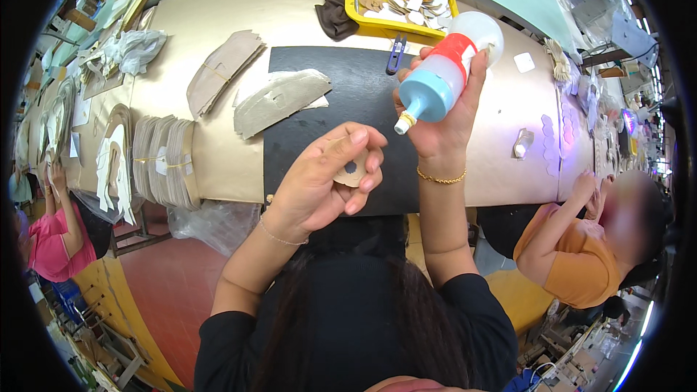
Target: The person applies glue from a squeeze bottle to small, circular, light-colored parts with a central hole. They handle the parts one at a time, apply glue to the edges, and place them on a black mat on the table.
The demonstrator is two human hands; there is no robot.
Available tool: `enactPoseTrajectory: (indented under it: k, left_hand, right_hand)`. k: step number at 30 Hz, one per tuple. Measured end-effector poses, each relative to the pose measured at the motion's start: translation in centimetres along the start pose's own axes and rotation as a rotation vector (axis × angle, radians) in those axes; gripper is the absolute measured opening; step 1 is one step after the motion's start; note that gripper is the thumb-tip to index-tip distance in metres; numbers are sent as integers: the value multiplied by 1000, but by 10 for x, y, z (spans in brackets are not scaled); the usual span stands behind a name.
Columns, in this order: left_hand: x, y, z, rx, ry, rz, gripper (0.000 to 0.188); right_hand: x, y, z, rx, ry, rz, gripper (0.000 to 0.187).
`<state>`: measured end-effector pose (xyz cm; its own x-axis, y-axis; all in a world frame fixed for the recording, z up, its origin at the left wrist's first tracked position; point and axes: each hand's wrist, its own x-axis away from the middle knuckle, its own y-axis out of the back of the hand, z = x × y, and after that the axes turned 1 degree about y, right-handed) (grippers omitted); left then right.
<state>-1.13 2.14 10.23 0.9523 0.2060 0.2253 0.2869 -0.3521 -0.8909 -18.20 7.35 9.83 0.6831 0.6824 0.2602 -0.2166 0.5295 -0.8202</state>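
In my left hand [323, 178] I pinch a small tan disc [351, 171] with a dark hole in its middle, held over the near part of the black mat [341, 58]. My right hand [454, 112] is wrapped round a squeeze bottle [443, 87] with a pale blue cap, a red label and a clear body. The bottle is tilted, its white-tipped nozzle [404, 124] pointing down and toward the left, apart from the disc. Left of my hands, a stack of grey-beige curved pieces [283, 101] lies partly on the mat.
A yellow tray [353, 11] of small white and tan pieces stands at the far side, near a dark cloth [336, 14] and blue thread snips [396, 54]. Banded bundles [165, 160] sit at the left. People work at both ends: a pink sleeve [62, 247] and an orange one [570, 261].
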Motion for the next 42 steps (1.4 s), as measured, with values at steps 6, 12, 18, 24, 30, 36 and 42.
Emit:
enactPoseTrajectory:
  k: [6,12,18,24,30,36,42]
  left_hand:
    - [-4,-3,6,35,91,125,38]
    - [-10,-5,10,-9,52,106,28]
    - [-10,-8,10,-18,53,26,21]
    - [-14,-7,9,133,118,85,17]
    - [-19,-7,13,173,60,52,18]
    - [-18,-1,3,-185,-386,1,28]
    - [-19,-6,-3,-1114,-710,-122,16]
  right_hand:
    - [5,1,1,103,159,49,64]
    - [10,-1,2,121,198,48,61]
    - [9,1,3,130,236,24,59]
    - [8,8,3,111,226,4,59]
    - [7,16,1,80,140,11,63]
    - [6,18,7,18,83,-40,64]
    - [6,20,8,-4,71,-39,63]
